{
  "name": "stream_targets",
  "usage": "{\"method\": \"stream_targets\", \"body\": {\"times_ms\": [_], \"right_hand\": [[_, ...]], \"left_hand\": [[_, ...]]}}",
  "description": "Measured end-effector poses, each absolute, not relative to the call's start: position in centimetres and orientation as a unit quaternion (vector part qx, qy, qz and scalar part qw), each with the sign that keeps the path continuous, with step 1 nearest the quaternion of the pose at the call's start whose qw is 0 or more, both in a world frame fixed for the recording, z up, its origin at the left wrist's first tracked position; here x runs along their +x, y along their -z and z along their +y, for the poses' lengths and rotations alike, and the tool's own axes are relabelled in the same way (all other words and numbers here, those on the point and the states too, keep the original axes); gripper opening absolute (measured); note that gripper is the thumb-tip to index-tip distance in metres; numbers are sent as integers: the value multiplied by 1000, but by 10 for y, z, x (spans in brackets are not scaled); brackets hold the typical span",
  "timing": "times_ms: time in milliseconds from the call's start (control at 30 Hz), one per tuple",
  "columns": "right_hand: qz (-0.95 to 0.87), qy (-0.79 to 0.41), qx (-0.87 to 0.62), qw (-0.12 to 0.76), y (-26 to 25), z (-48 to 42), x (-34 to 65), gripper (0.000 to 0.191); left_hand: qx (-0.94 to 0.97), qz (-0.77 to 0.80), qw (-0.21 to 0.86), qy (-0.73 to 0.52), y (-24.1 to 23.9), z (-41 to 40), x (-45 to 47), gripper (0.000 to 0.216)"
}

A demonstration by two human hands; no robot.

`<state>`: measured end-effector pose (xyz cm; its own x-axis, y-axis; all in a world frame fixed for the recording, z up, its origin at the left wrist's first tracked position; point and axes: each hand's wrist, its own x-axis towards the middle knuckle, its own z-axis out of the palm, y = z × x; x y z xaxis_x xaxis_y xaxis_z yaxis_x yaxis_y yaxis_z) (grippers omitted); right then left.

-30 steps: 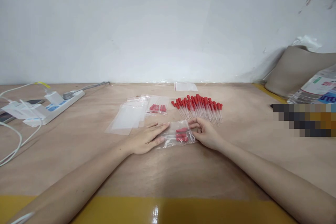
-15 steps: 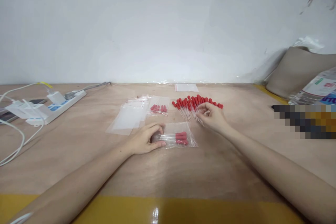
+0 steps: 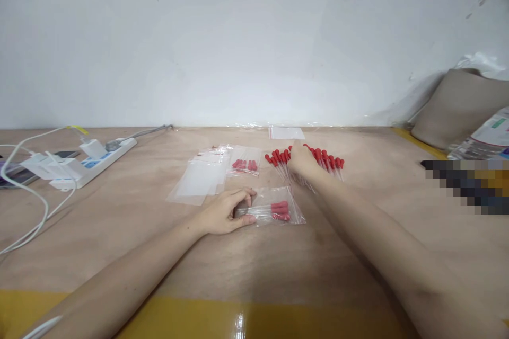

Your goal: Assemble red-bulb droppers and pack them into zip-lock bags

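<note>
My left hand [image 3: 230, 212] is curled around the near-left end of a clear plastic bag [image 3: 262, 196], thumb below and fingers above. Inside lie several droppers with red bulbs [image 3: 280, 211], their clear stems pointing toward my palm. At the pile of red-bulbed droppers [image 3: 326, 159], my right hand [image 3: 301, 161] reaches in among the bulbs. Its fingers are turned away and slightly blurred, so whatever they touch or hold is hidden. Behind the left hand lies another bag [image 3: 244, 154] with red bulbs showing through it.
Flat clear bags [image 3: 199, 180] lie fanned out to the left. Another white bag or sheet [image 3: 286, 133] rests near the wall. A power strip [image 3: 99, 164] with chargers and cables occupies the left side. A water bottle [image 3: 481, 135] and a grey-brown object [image 3: 445, 106] stand at the right.
My right hand has moved forward and left from the front of the pile, deeper over the bulbs. My left hand stays at the bag; the view has shifted slightly.
</note>
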<state>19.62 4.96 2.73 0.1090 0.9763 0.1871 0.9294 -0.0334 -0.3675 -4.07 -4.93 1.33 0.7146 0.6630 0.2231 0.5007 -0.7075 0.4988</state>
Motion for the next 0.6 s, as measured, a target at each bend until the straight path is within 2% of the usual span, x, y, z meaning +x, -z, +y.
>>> {"method": "stream_targets", "body": {"times_ms": [167,267,333,467,600], "right_hand": [[-662,-77,-715,211,-37,54,197,44],[-646,-84,-717,247,-50,46,208,48],[-634,-126,-698,308,-53,35,219,54],[-581,-302,-607,450,-36,3,237,56],[-513,-356,-555,550,-5,-24,238,64]], "left_hand": [[898,335,209,-193,-15,-50,-41,26],[905,326,194,-193,-14,-49,-42,30],[911,319,183,-184,-13,-48,-43,39],[918,317,175,-158,-11,-46,-44,51],[917,326,176,-144,-12,-45,-43,53]]}}
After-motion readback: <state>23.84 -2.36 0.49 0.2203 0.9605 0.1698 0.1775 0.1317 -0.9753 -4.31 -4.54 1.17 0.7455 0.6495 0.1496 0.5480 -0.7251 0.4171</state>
